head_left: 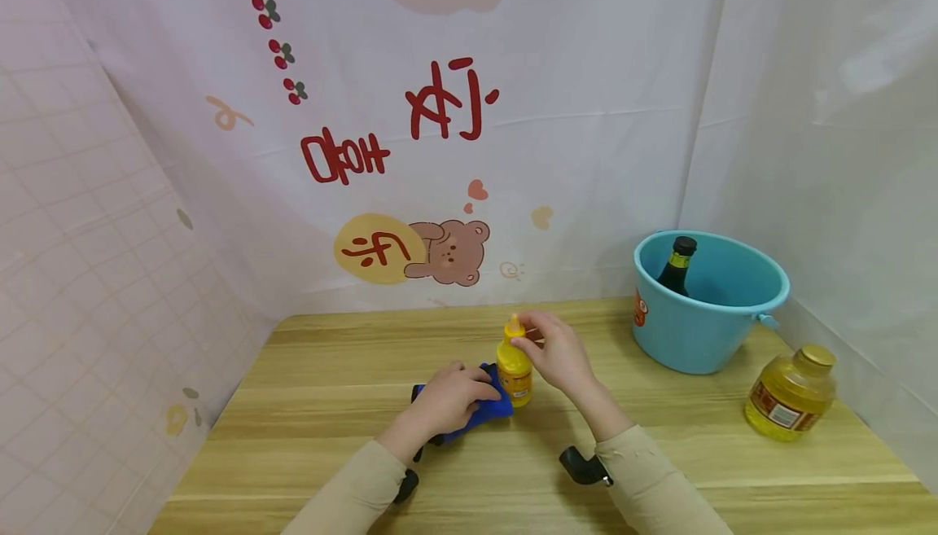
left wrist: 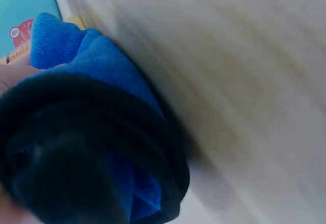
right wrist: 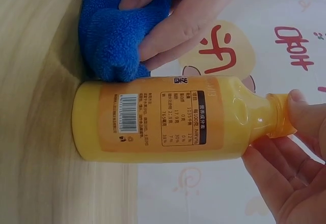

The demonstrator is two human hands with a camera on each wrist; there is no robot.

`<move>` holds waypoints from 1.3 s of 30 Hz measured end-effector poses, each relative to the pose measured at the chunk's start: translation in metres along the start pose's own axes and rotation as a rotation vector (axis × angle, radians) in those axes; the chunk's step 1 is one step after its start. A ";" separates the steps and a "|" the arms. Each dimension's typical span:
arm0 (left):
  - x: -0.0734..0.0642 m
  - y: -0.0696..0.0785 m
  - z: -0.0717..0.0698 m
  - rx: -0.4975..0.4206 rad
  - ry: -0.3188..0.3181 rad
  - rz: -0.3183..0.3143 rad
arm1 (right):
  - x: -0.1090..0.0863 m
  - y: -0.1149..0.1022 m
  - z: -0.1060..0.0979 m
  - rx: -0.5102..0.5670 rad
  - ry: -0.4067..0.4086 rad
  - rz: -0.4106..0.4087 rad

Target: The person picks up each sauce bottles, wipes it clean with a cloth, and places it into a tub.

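Observation:
A yellow sauce bottle [head_left: 516, 379] with a pointed cap stands upright on the wooden table. In the right wrist view, the bottle [right wrist: 234, 117] shows its orange label with a barcode and a nutrition table. My right hand [head_left: 558, 352] pinches it up at the cap and neck, between thumb and fingers. To its left, my left hand [head_left: 449, 399] grips a folded blue cloth [head_left: 479, 418] with dark edging. One end of this towelling cloth [right wrist: 109, 43] lies against the lower side of the bottle. The left wrist view shows the cloth [left wrist: 109, 61] bunched, its dark edge curling toward the camera.
At the back right is a light blue bucket [head_left: 677, 339] with a dark, black-capped bottle [head_left: 677, 266] inside. A clear jar of yellow liquid [head_left: 790, 395] with a gold lid stands near the table's right edge. White printed sheeting [head_left: 586, 152] rises behind the table [head_left: 352, 339].

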State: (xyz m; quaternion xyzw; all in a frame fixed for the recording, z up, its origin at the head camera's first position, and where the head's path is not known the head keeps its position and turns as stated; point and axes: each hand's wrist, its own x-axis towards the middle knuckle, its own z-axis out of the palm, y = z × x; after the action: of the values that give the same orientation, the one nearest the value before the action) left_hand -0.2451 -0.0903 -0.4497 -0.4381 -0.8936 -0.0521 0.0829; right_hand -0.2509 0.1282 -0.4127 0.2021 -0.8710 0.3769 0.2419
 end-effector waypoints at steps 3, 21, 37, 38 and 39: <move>0.001 -0.001 0.000 -0.001 -0.018 -0.001 | 0.000 -0.001 0.000 0.012 -0.008 0.009; -0.007 -0.018 -0.015 -0.158 0.072 -0.090 | -0.002 -0.012 0.004 -0.143 0.043 0.084; -0.010 -0.026 -0.046 -0.287 0.282 -0.120 | 0.004 -0.010 0.003 -0.030 -0.015 0.060; -0.010 -0.026 -0.048 -0.290 0.297 -0.116 | 0.004 -0.009 0.003 -0.016 -0.022 0.059; -0.009 -0.025 -0.050 -0.289 0.314 -0.109 | 0.004 -0.009 0.003 0.002 -0.029 0.059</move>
State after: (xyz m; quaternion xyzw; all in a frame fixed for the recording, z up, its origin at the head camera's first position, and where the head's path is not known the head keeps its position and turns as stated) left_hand -0.2547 -0.1210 -0.4027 -0.3831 -0.8753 -0.2516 0.1545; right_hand -0.2505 0.1198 -0.4072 0.1819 -0.8797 0.3818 0.2175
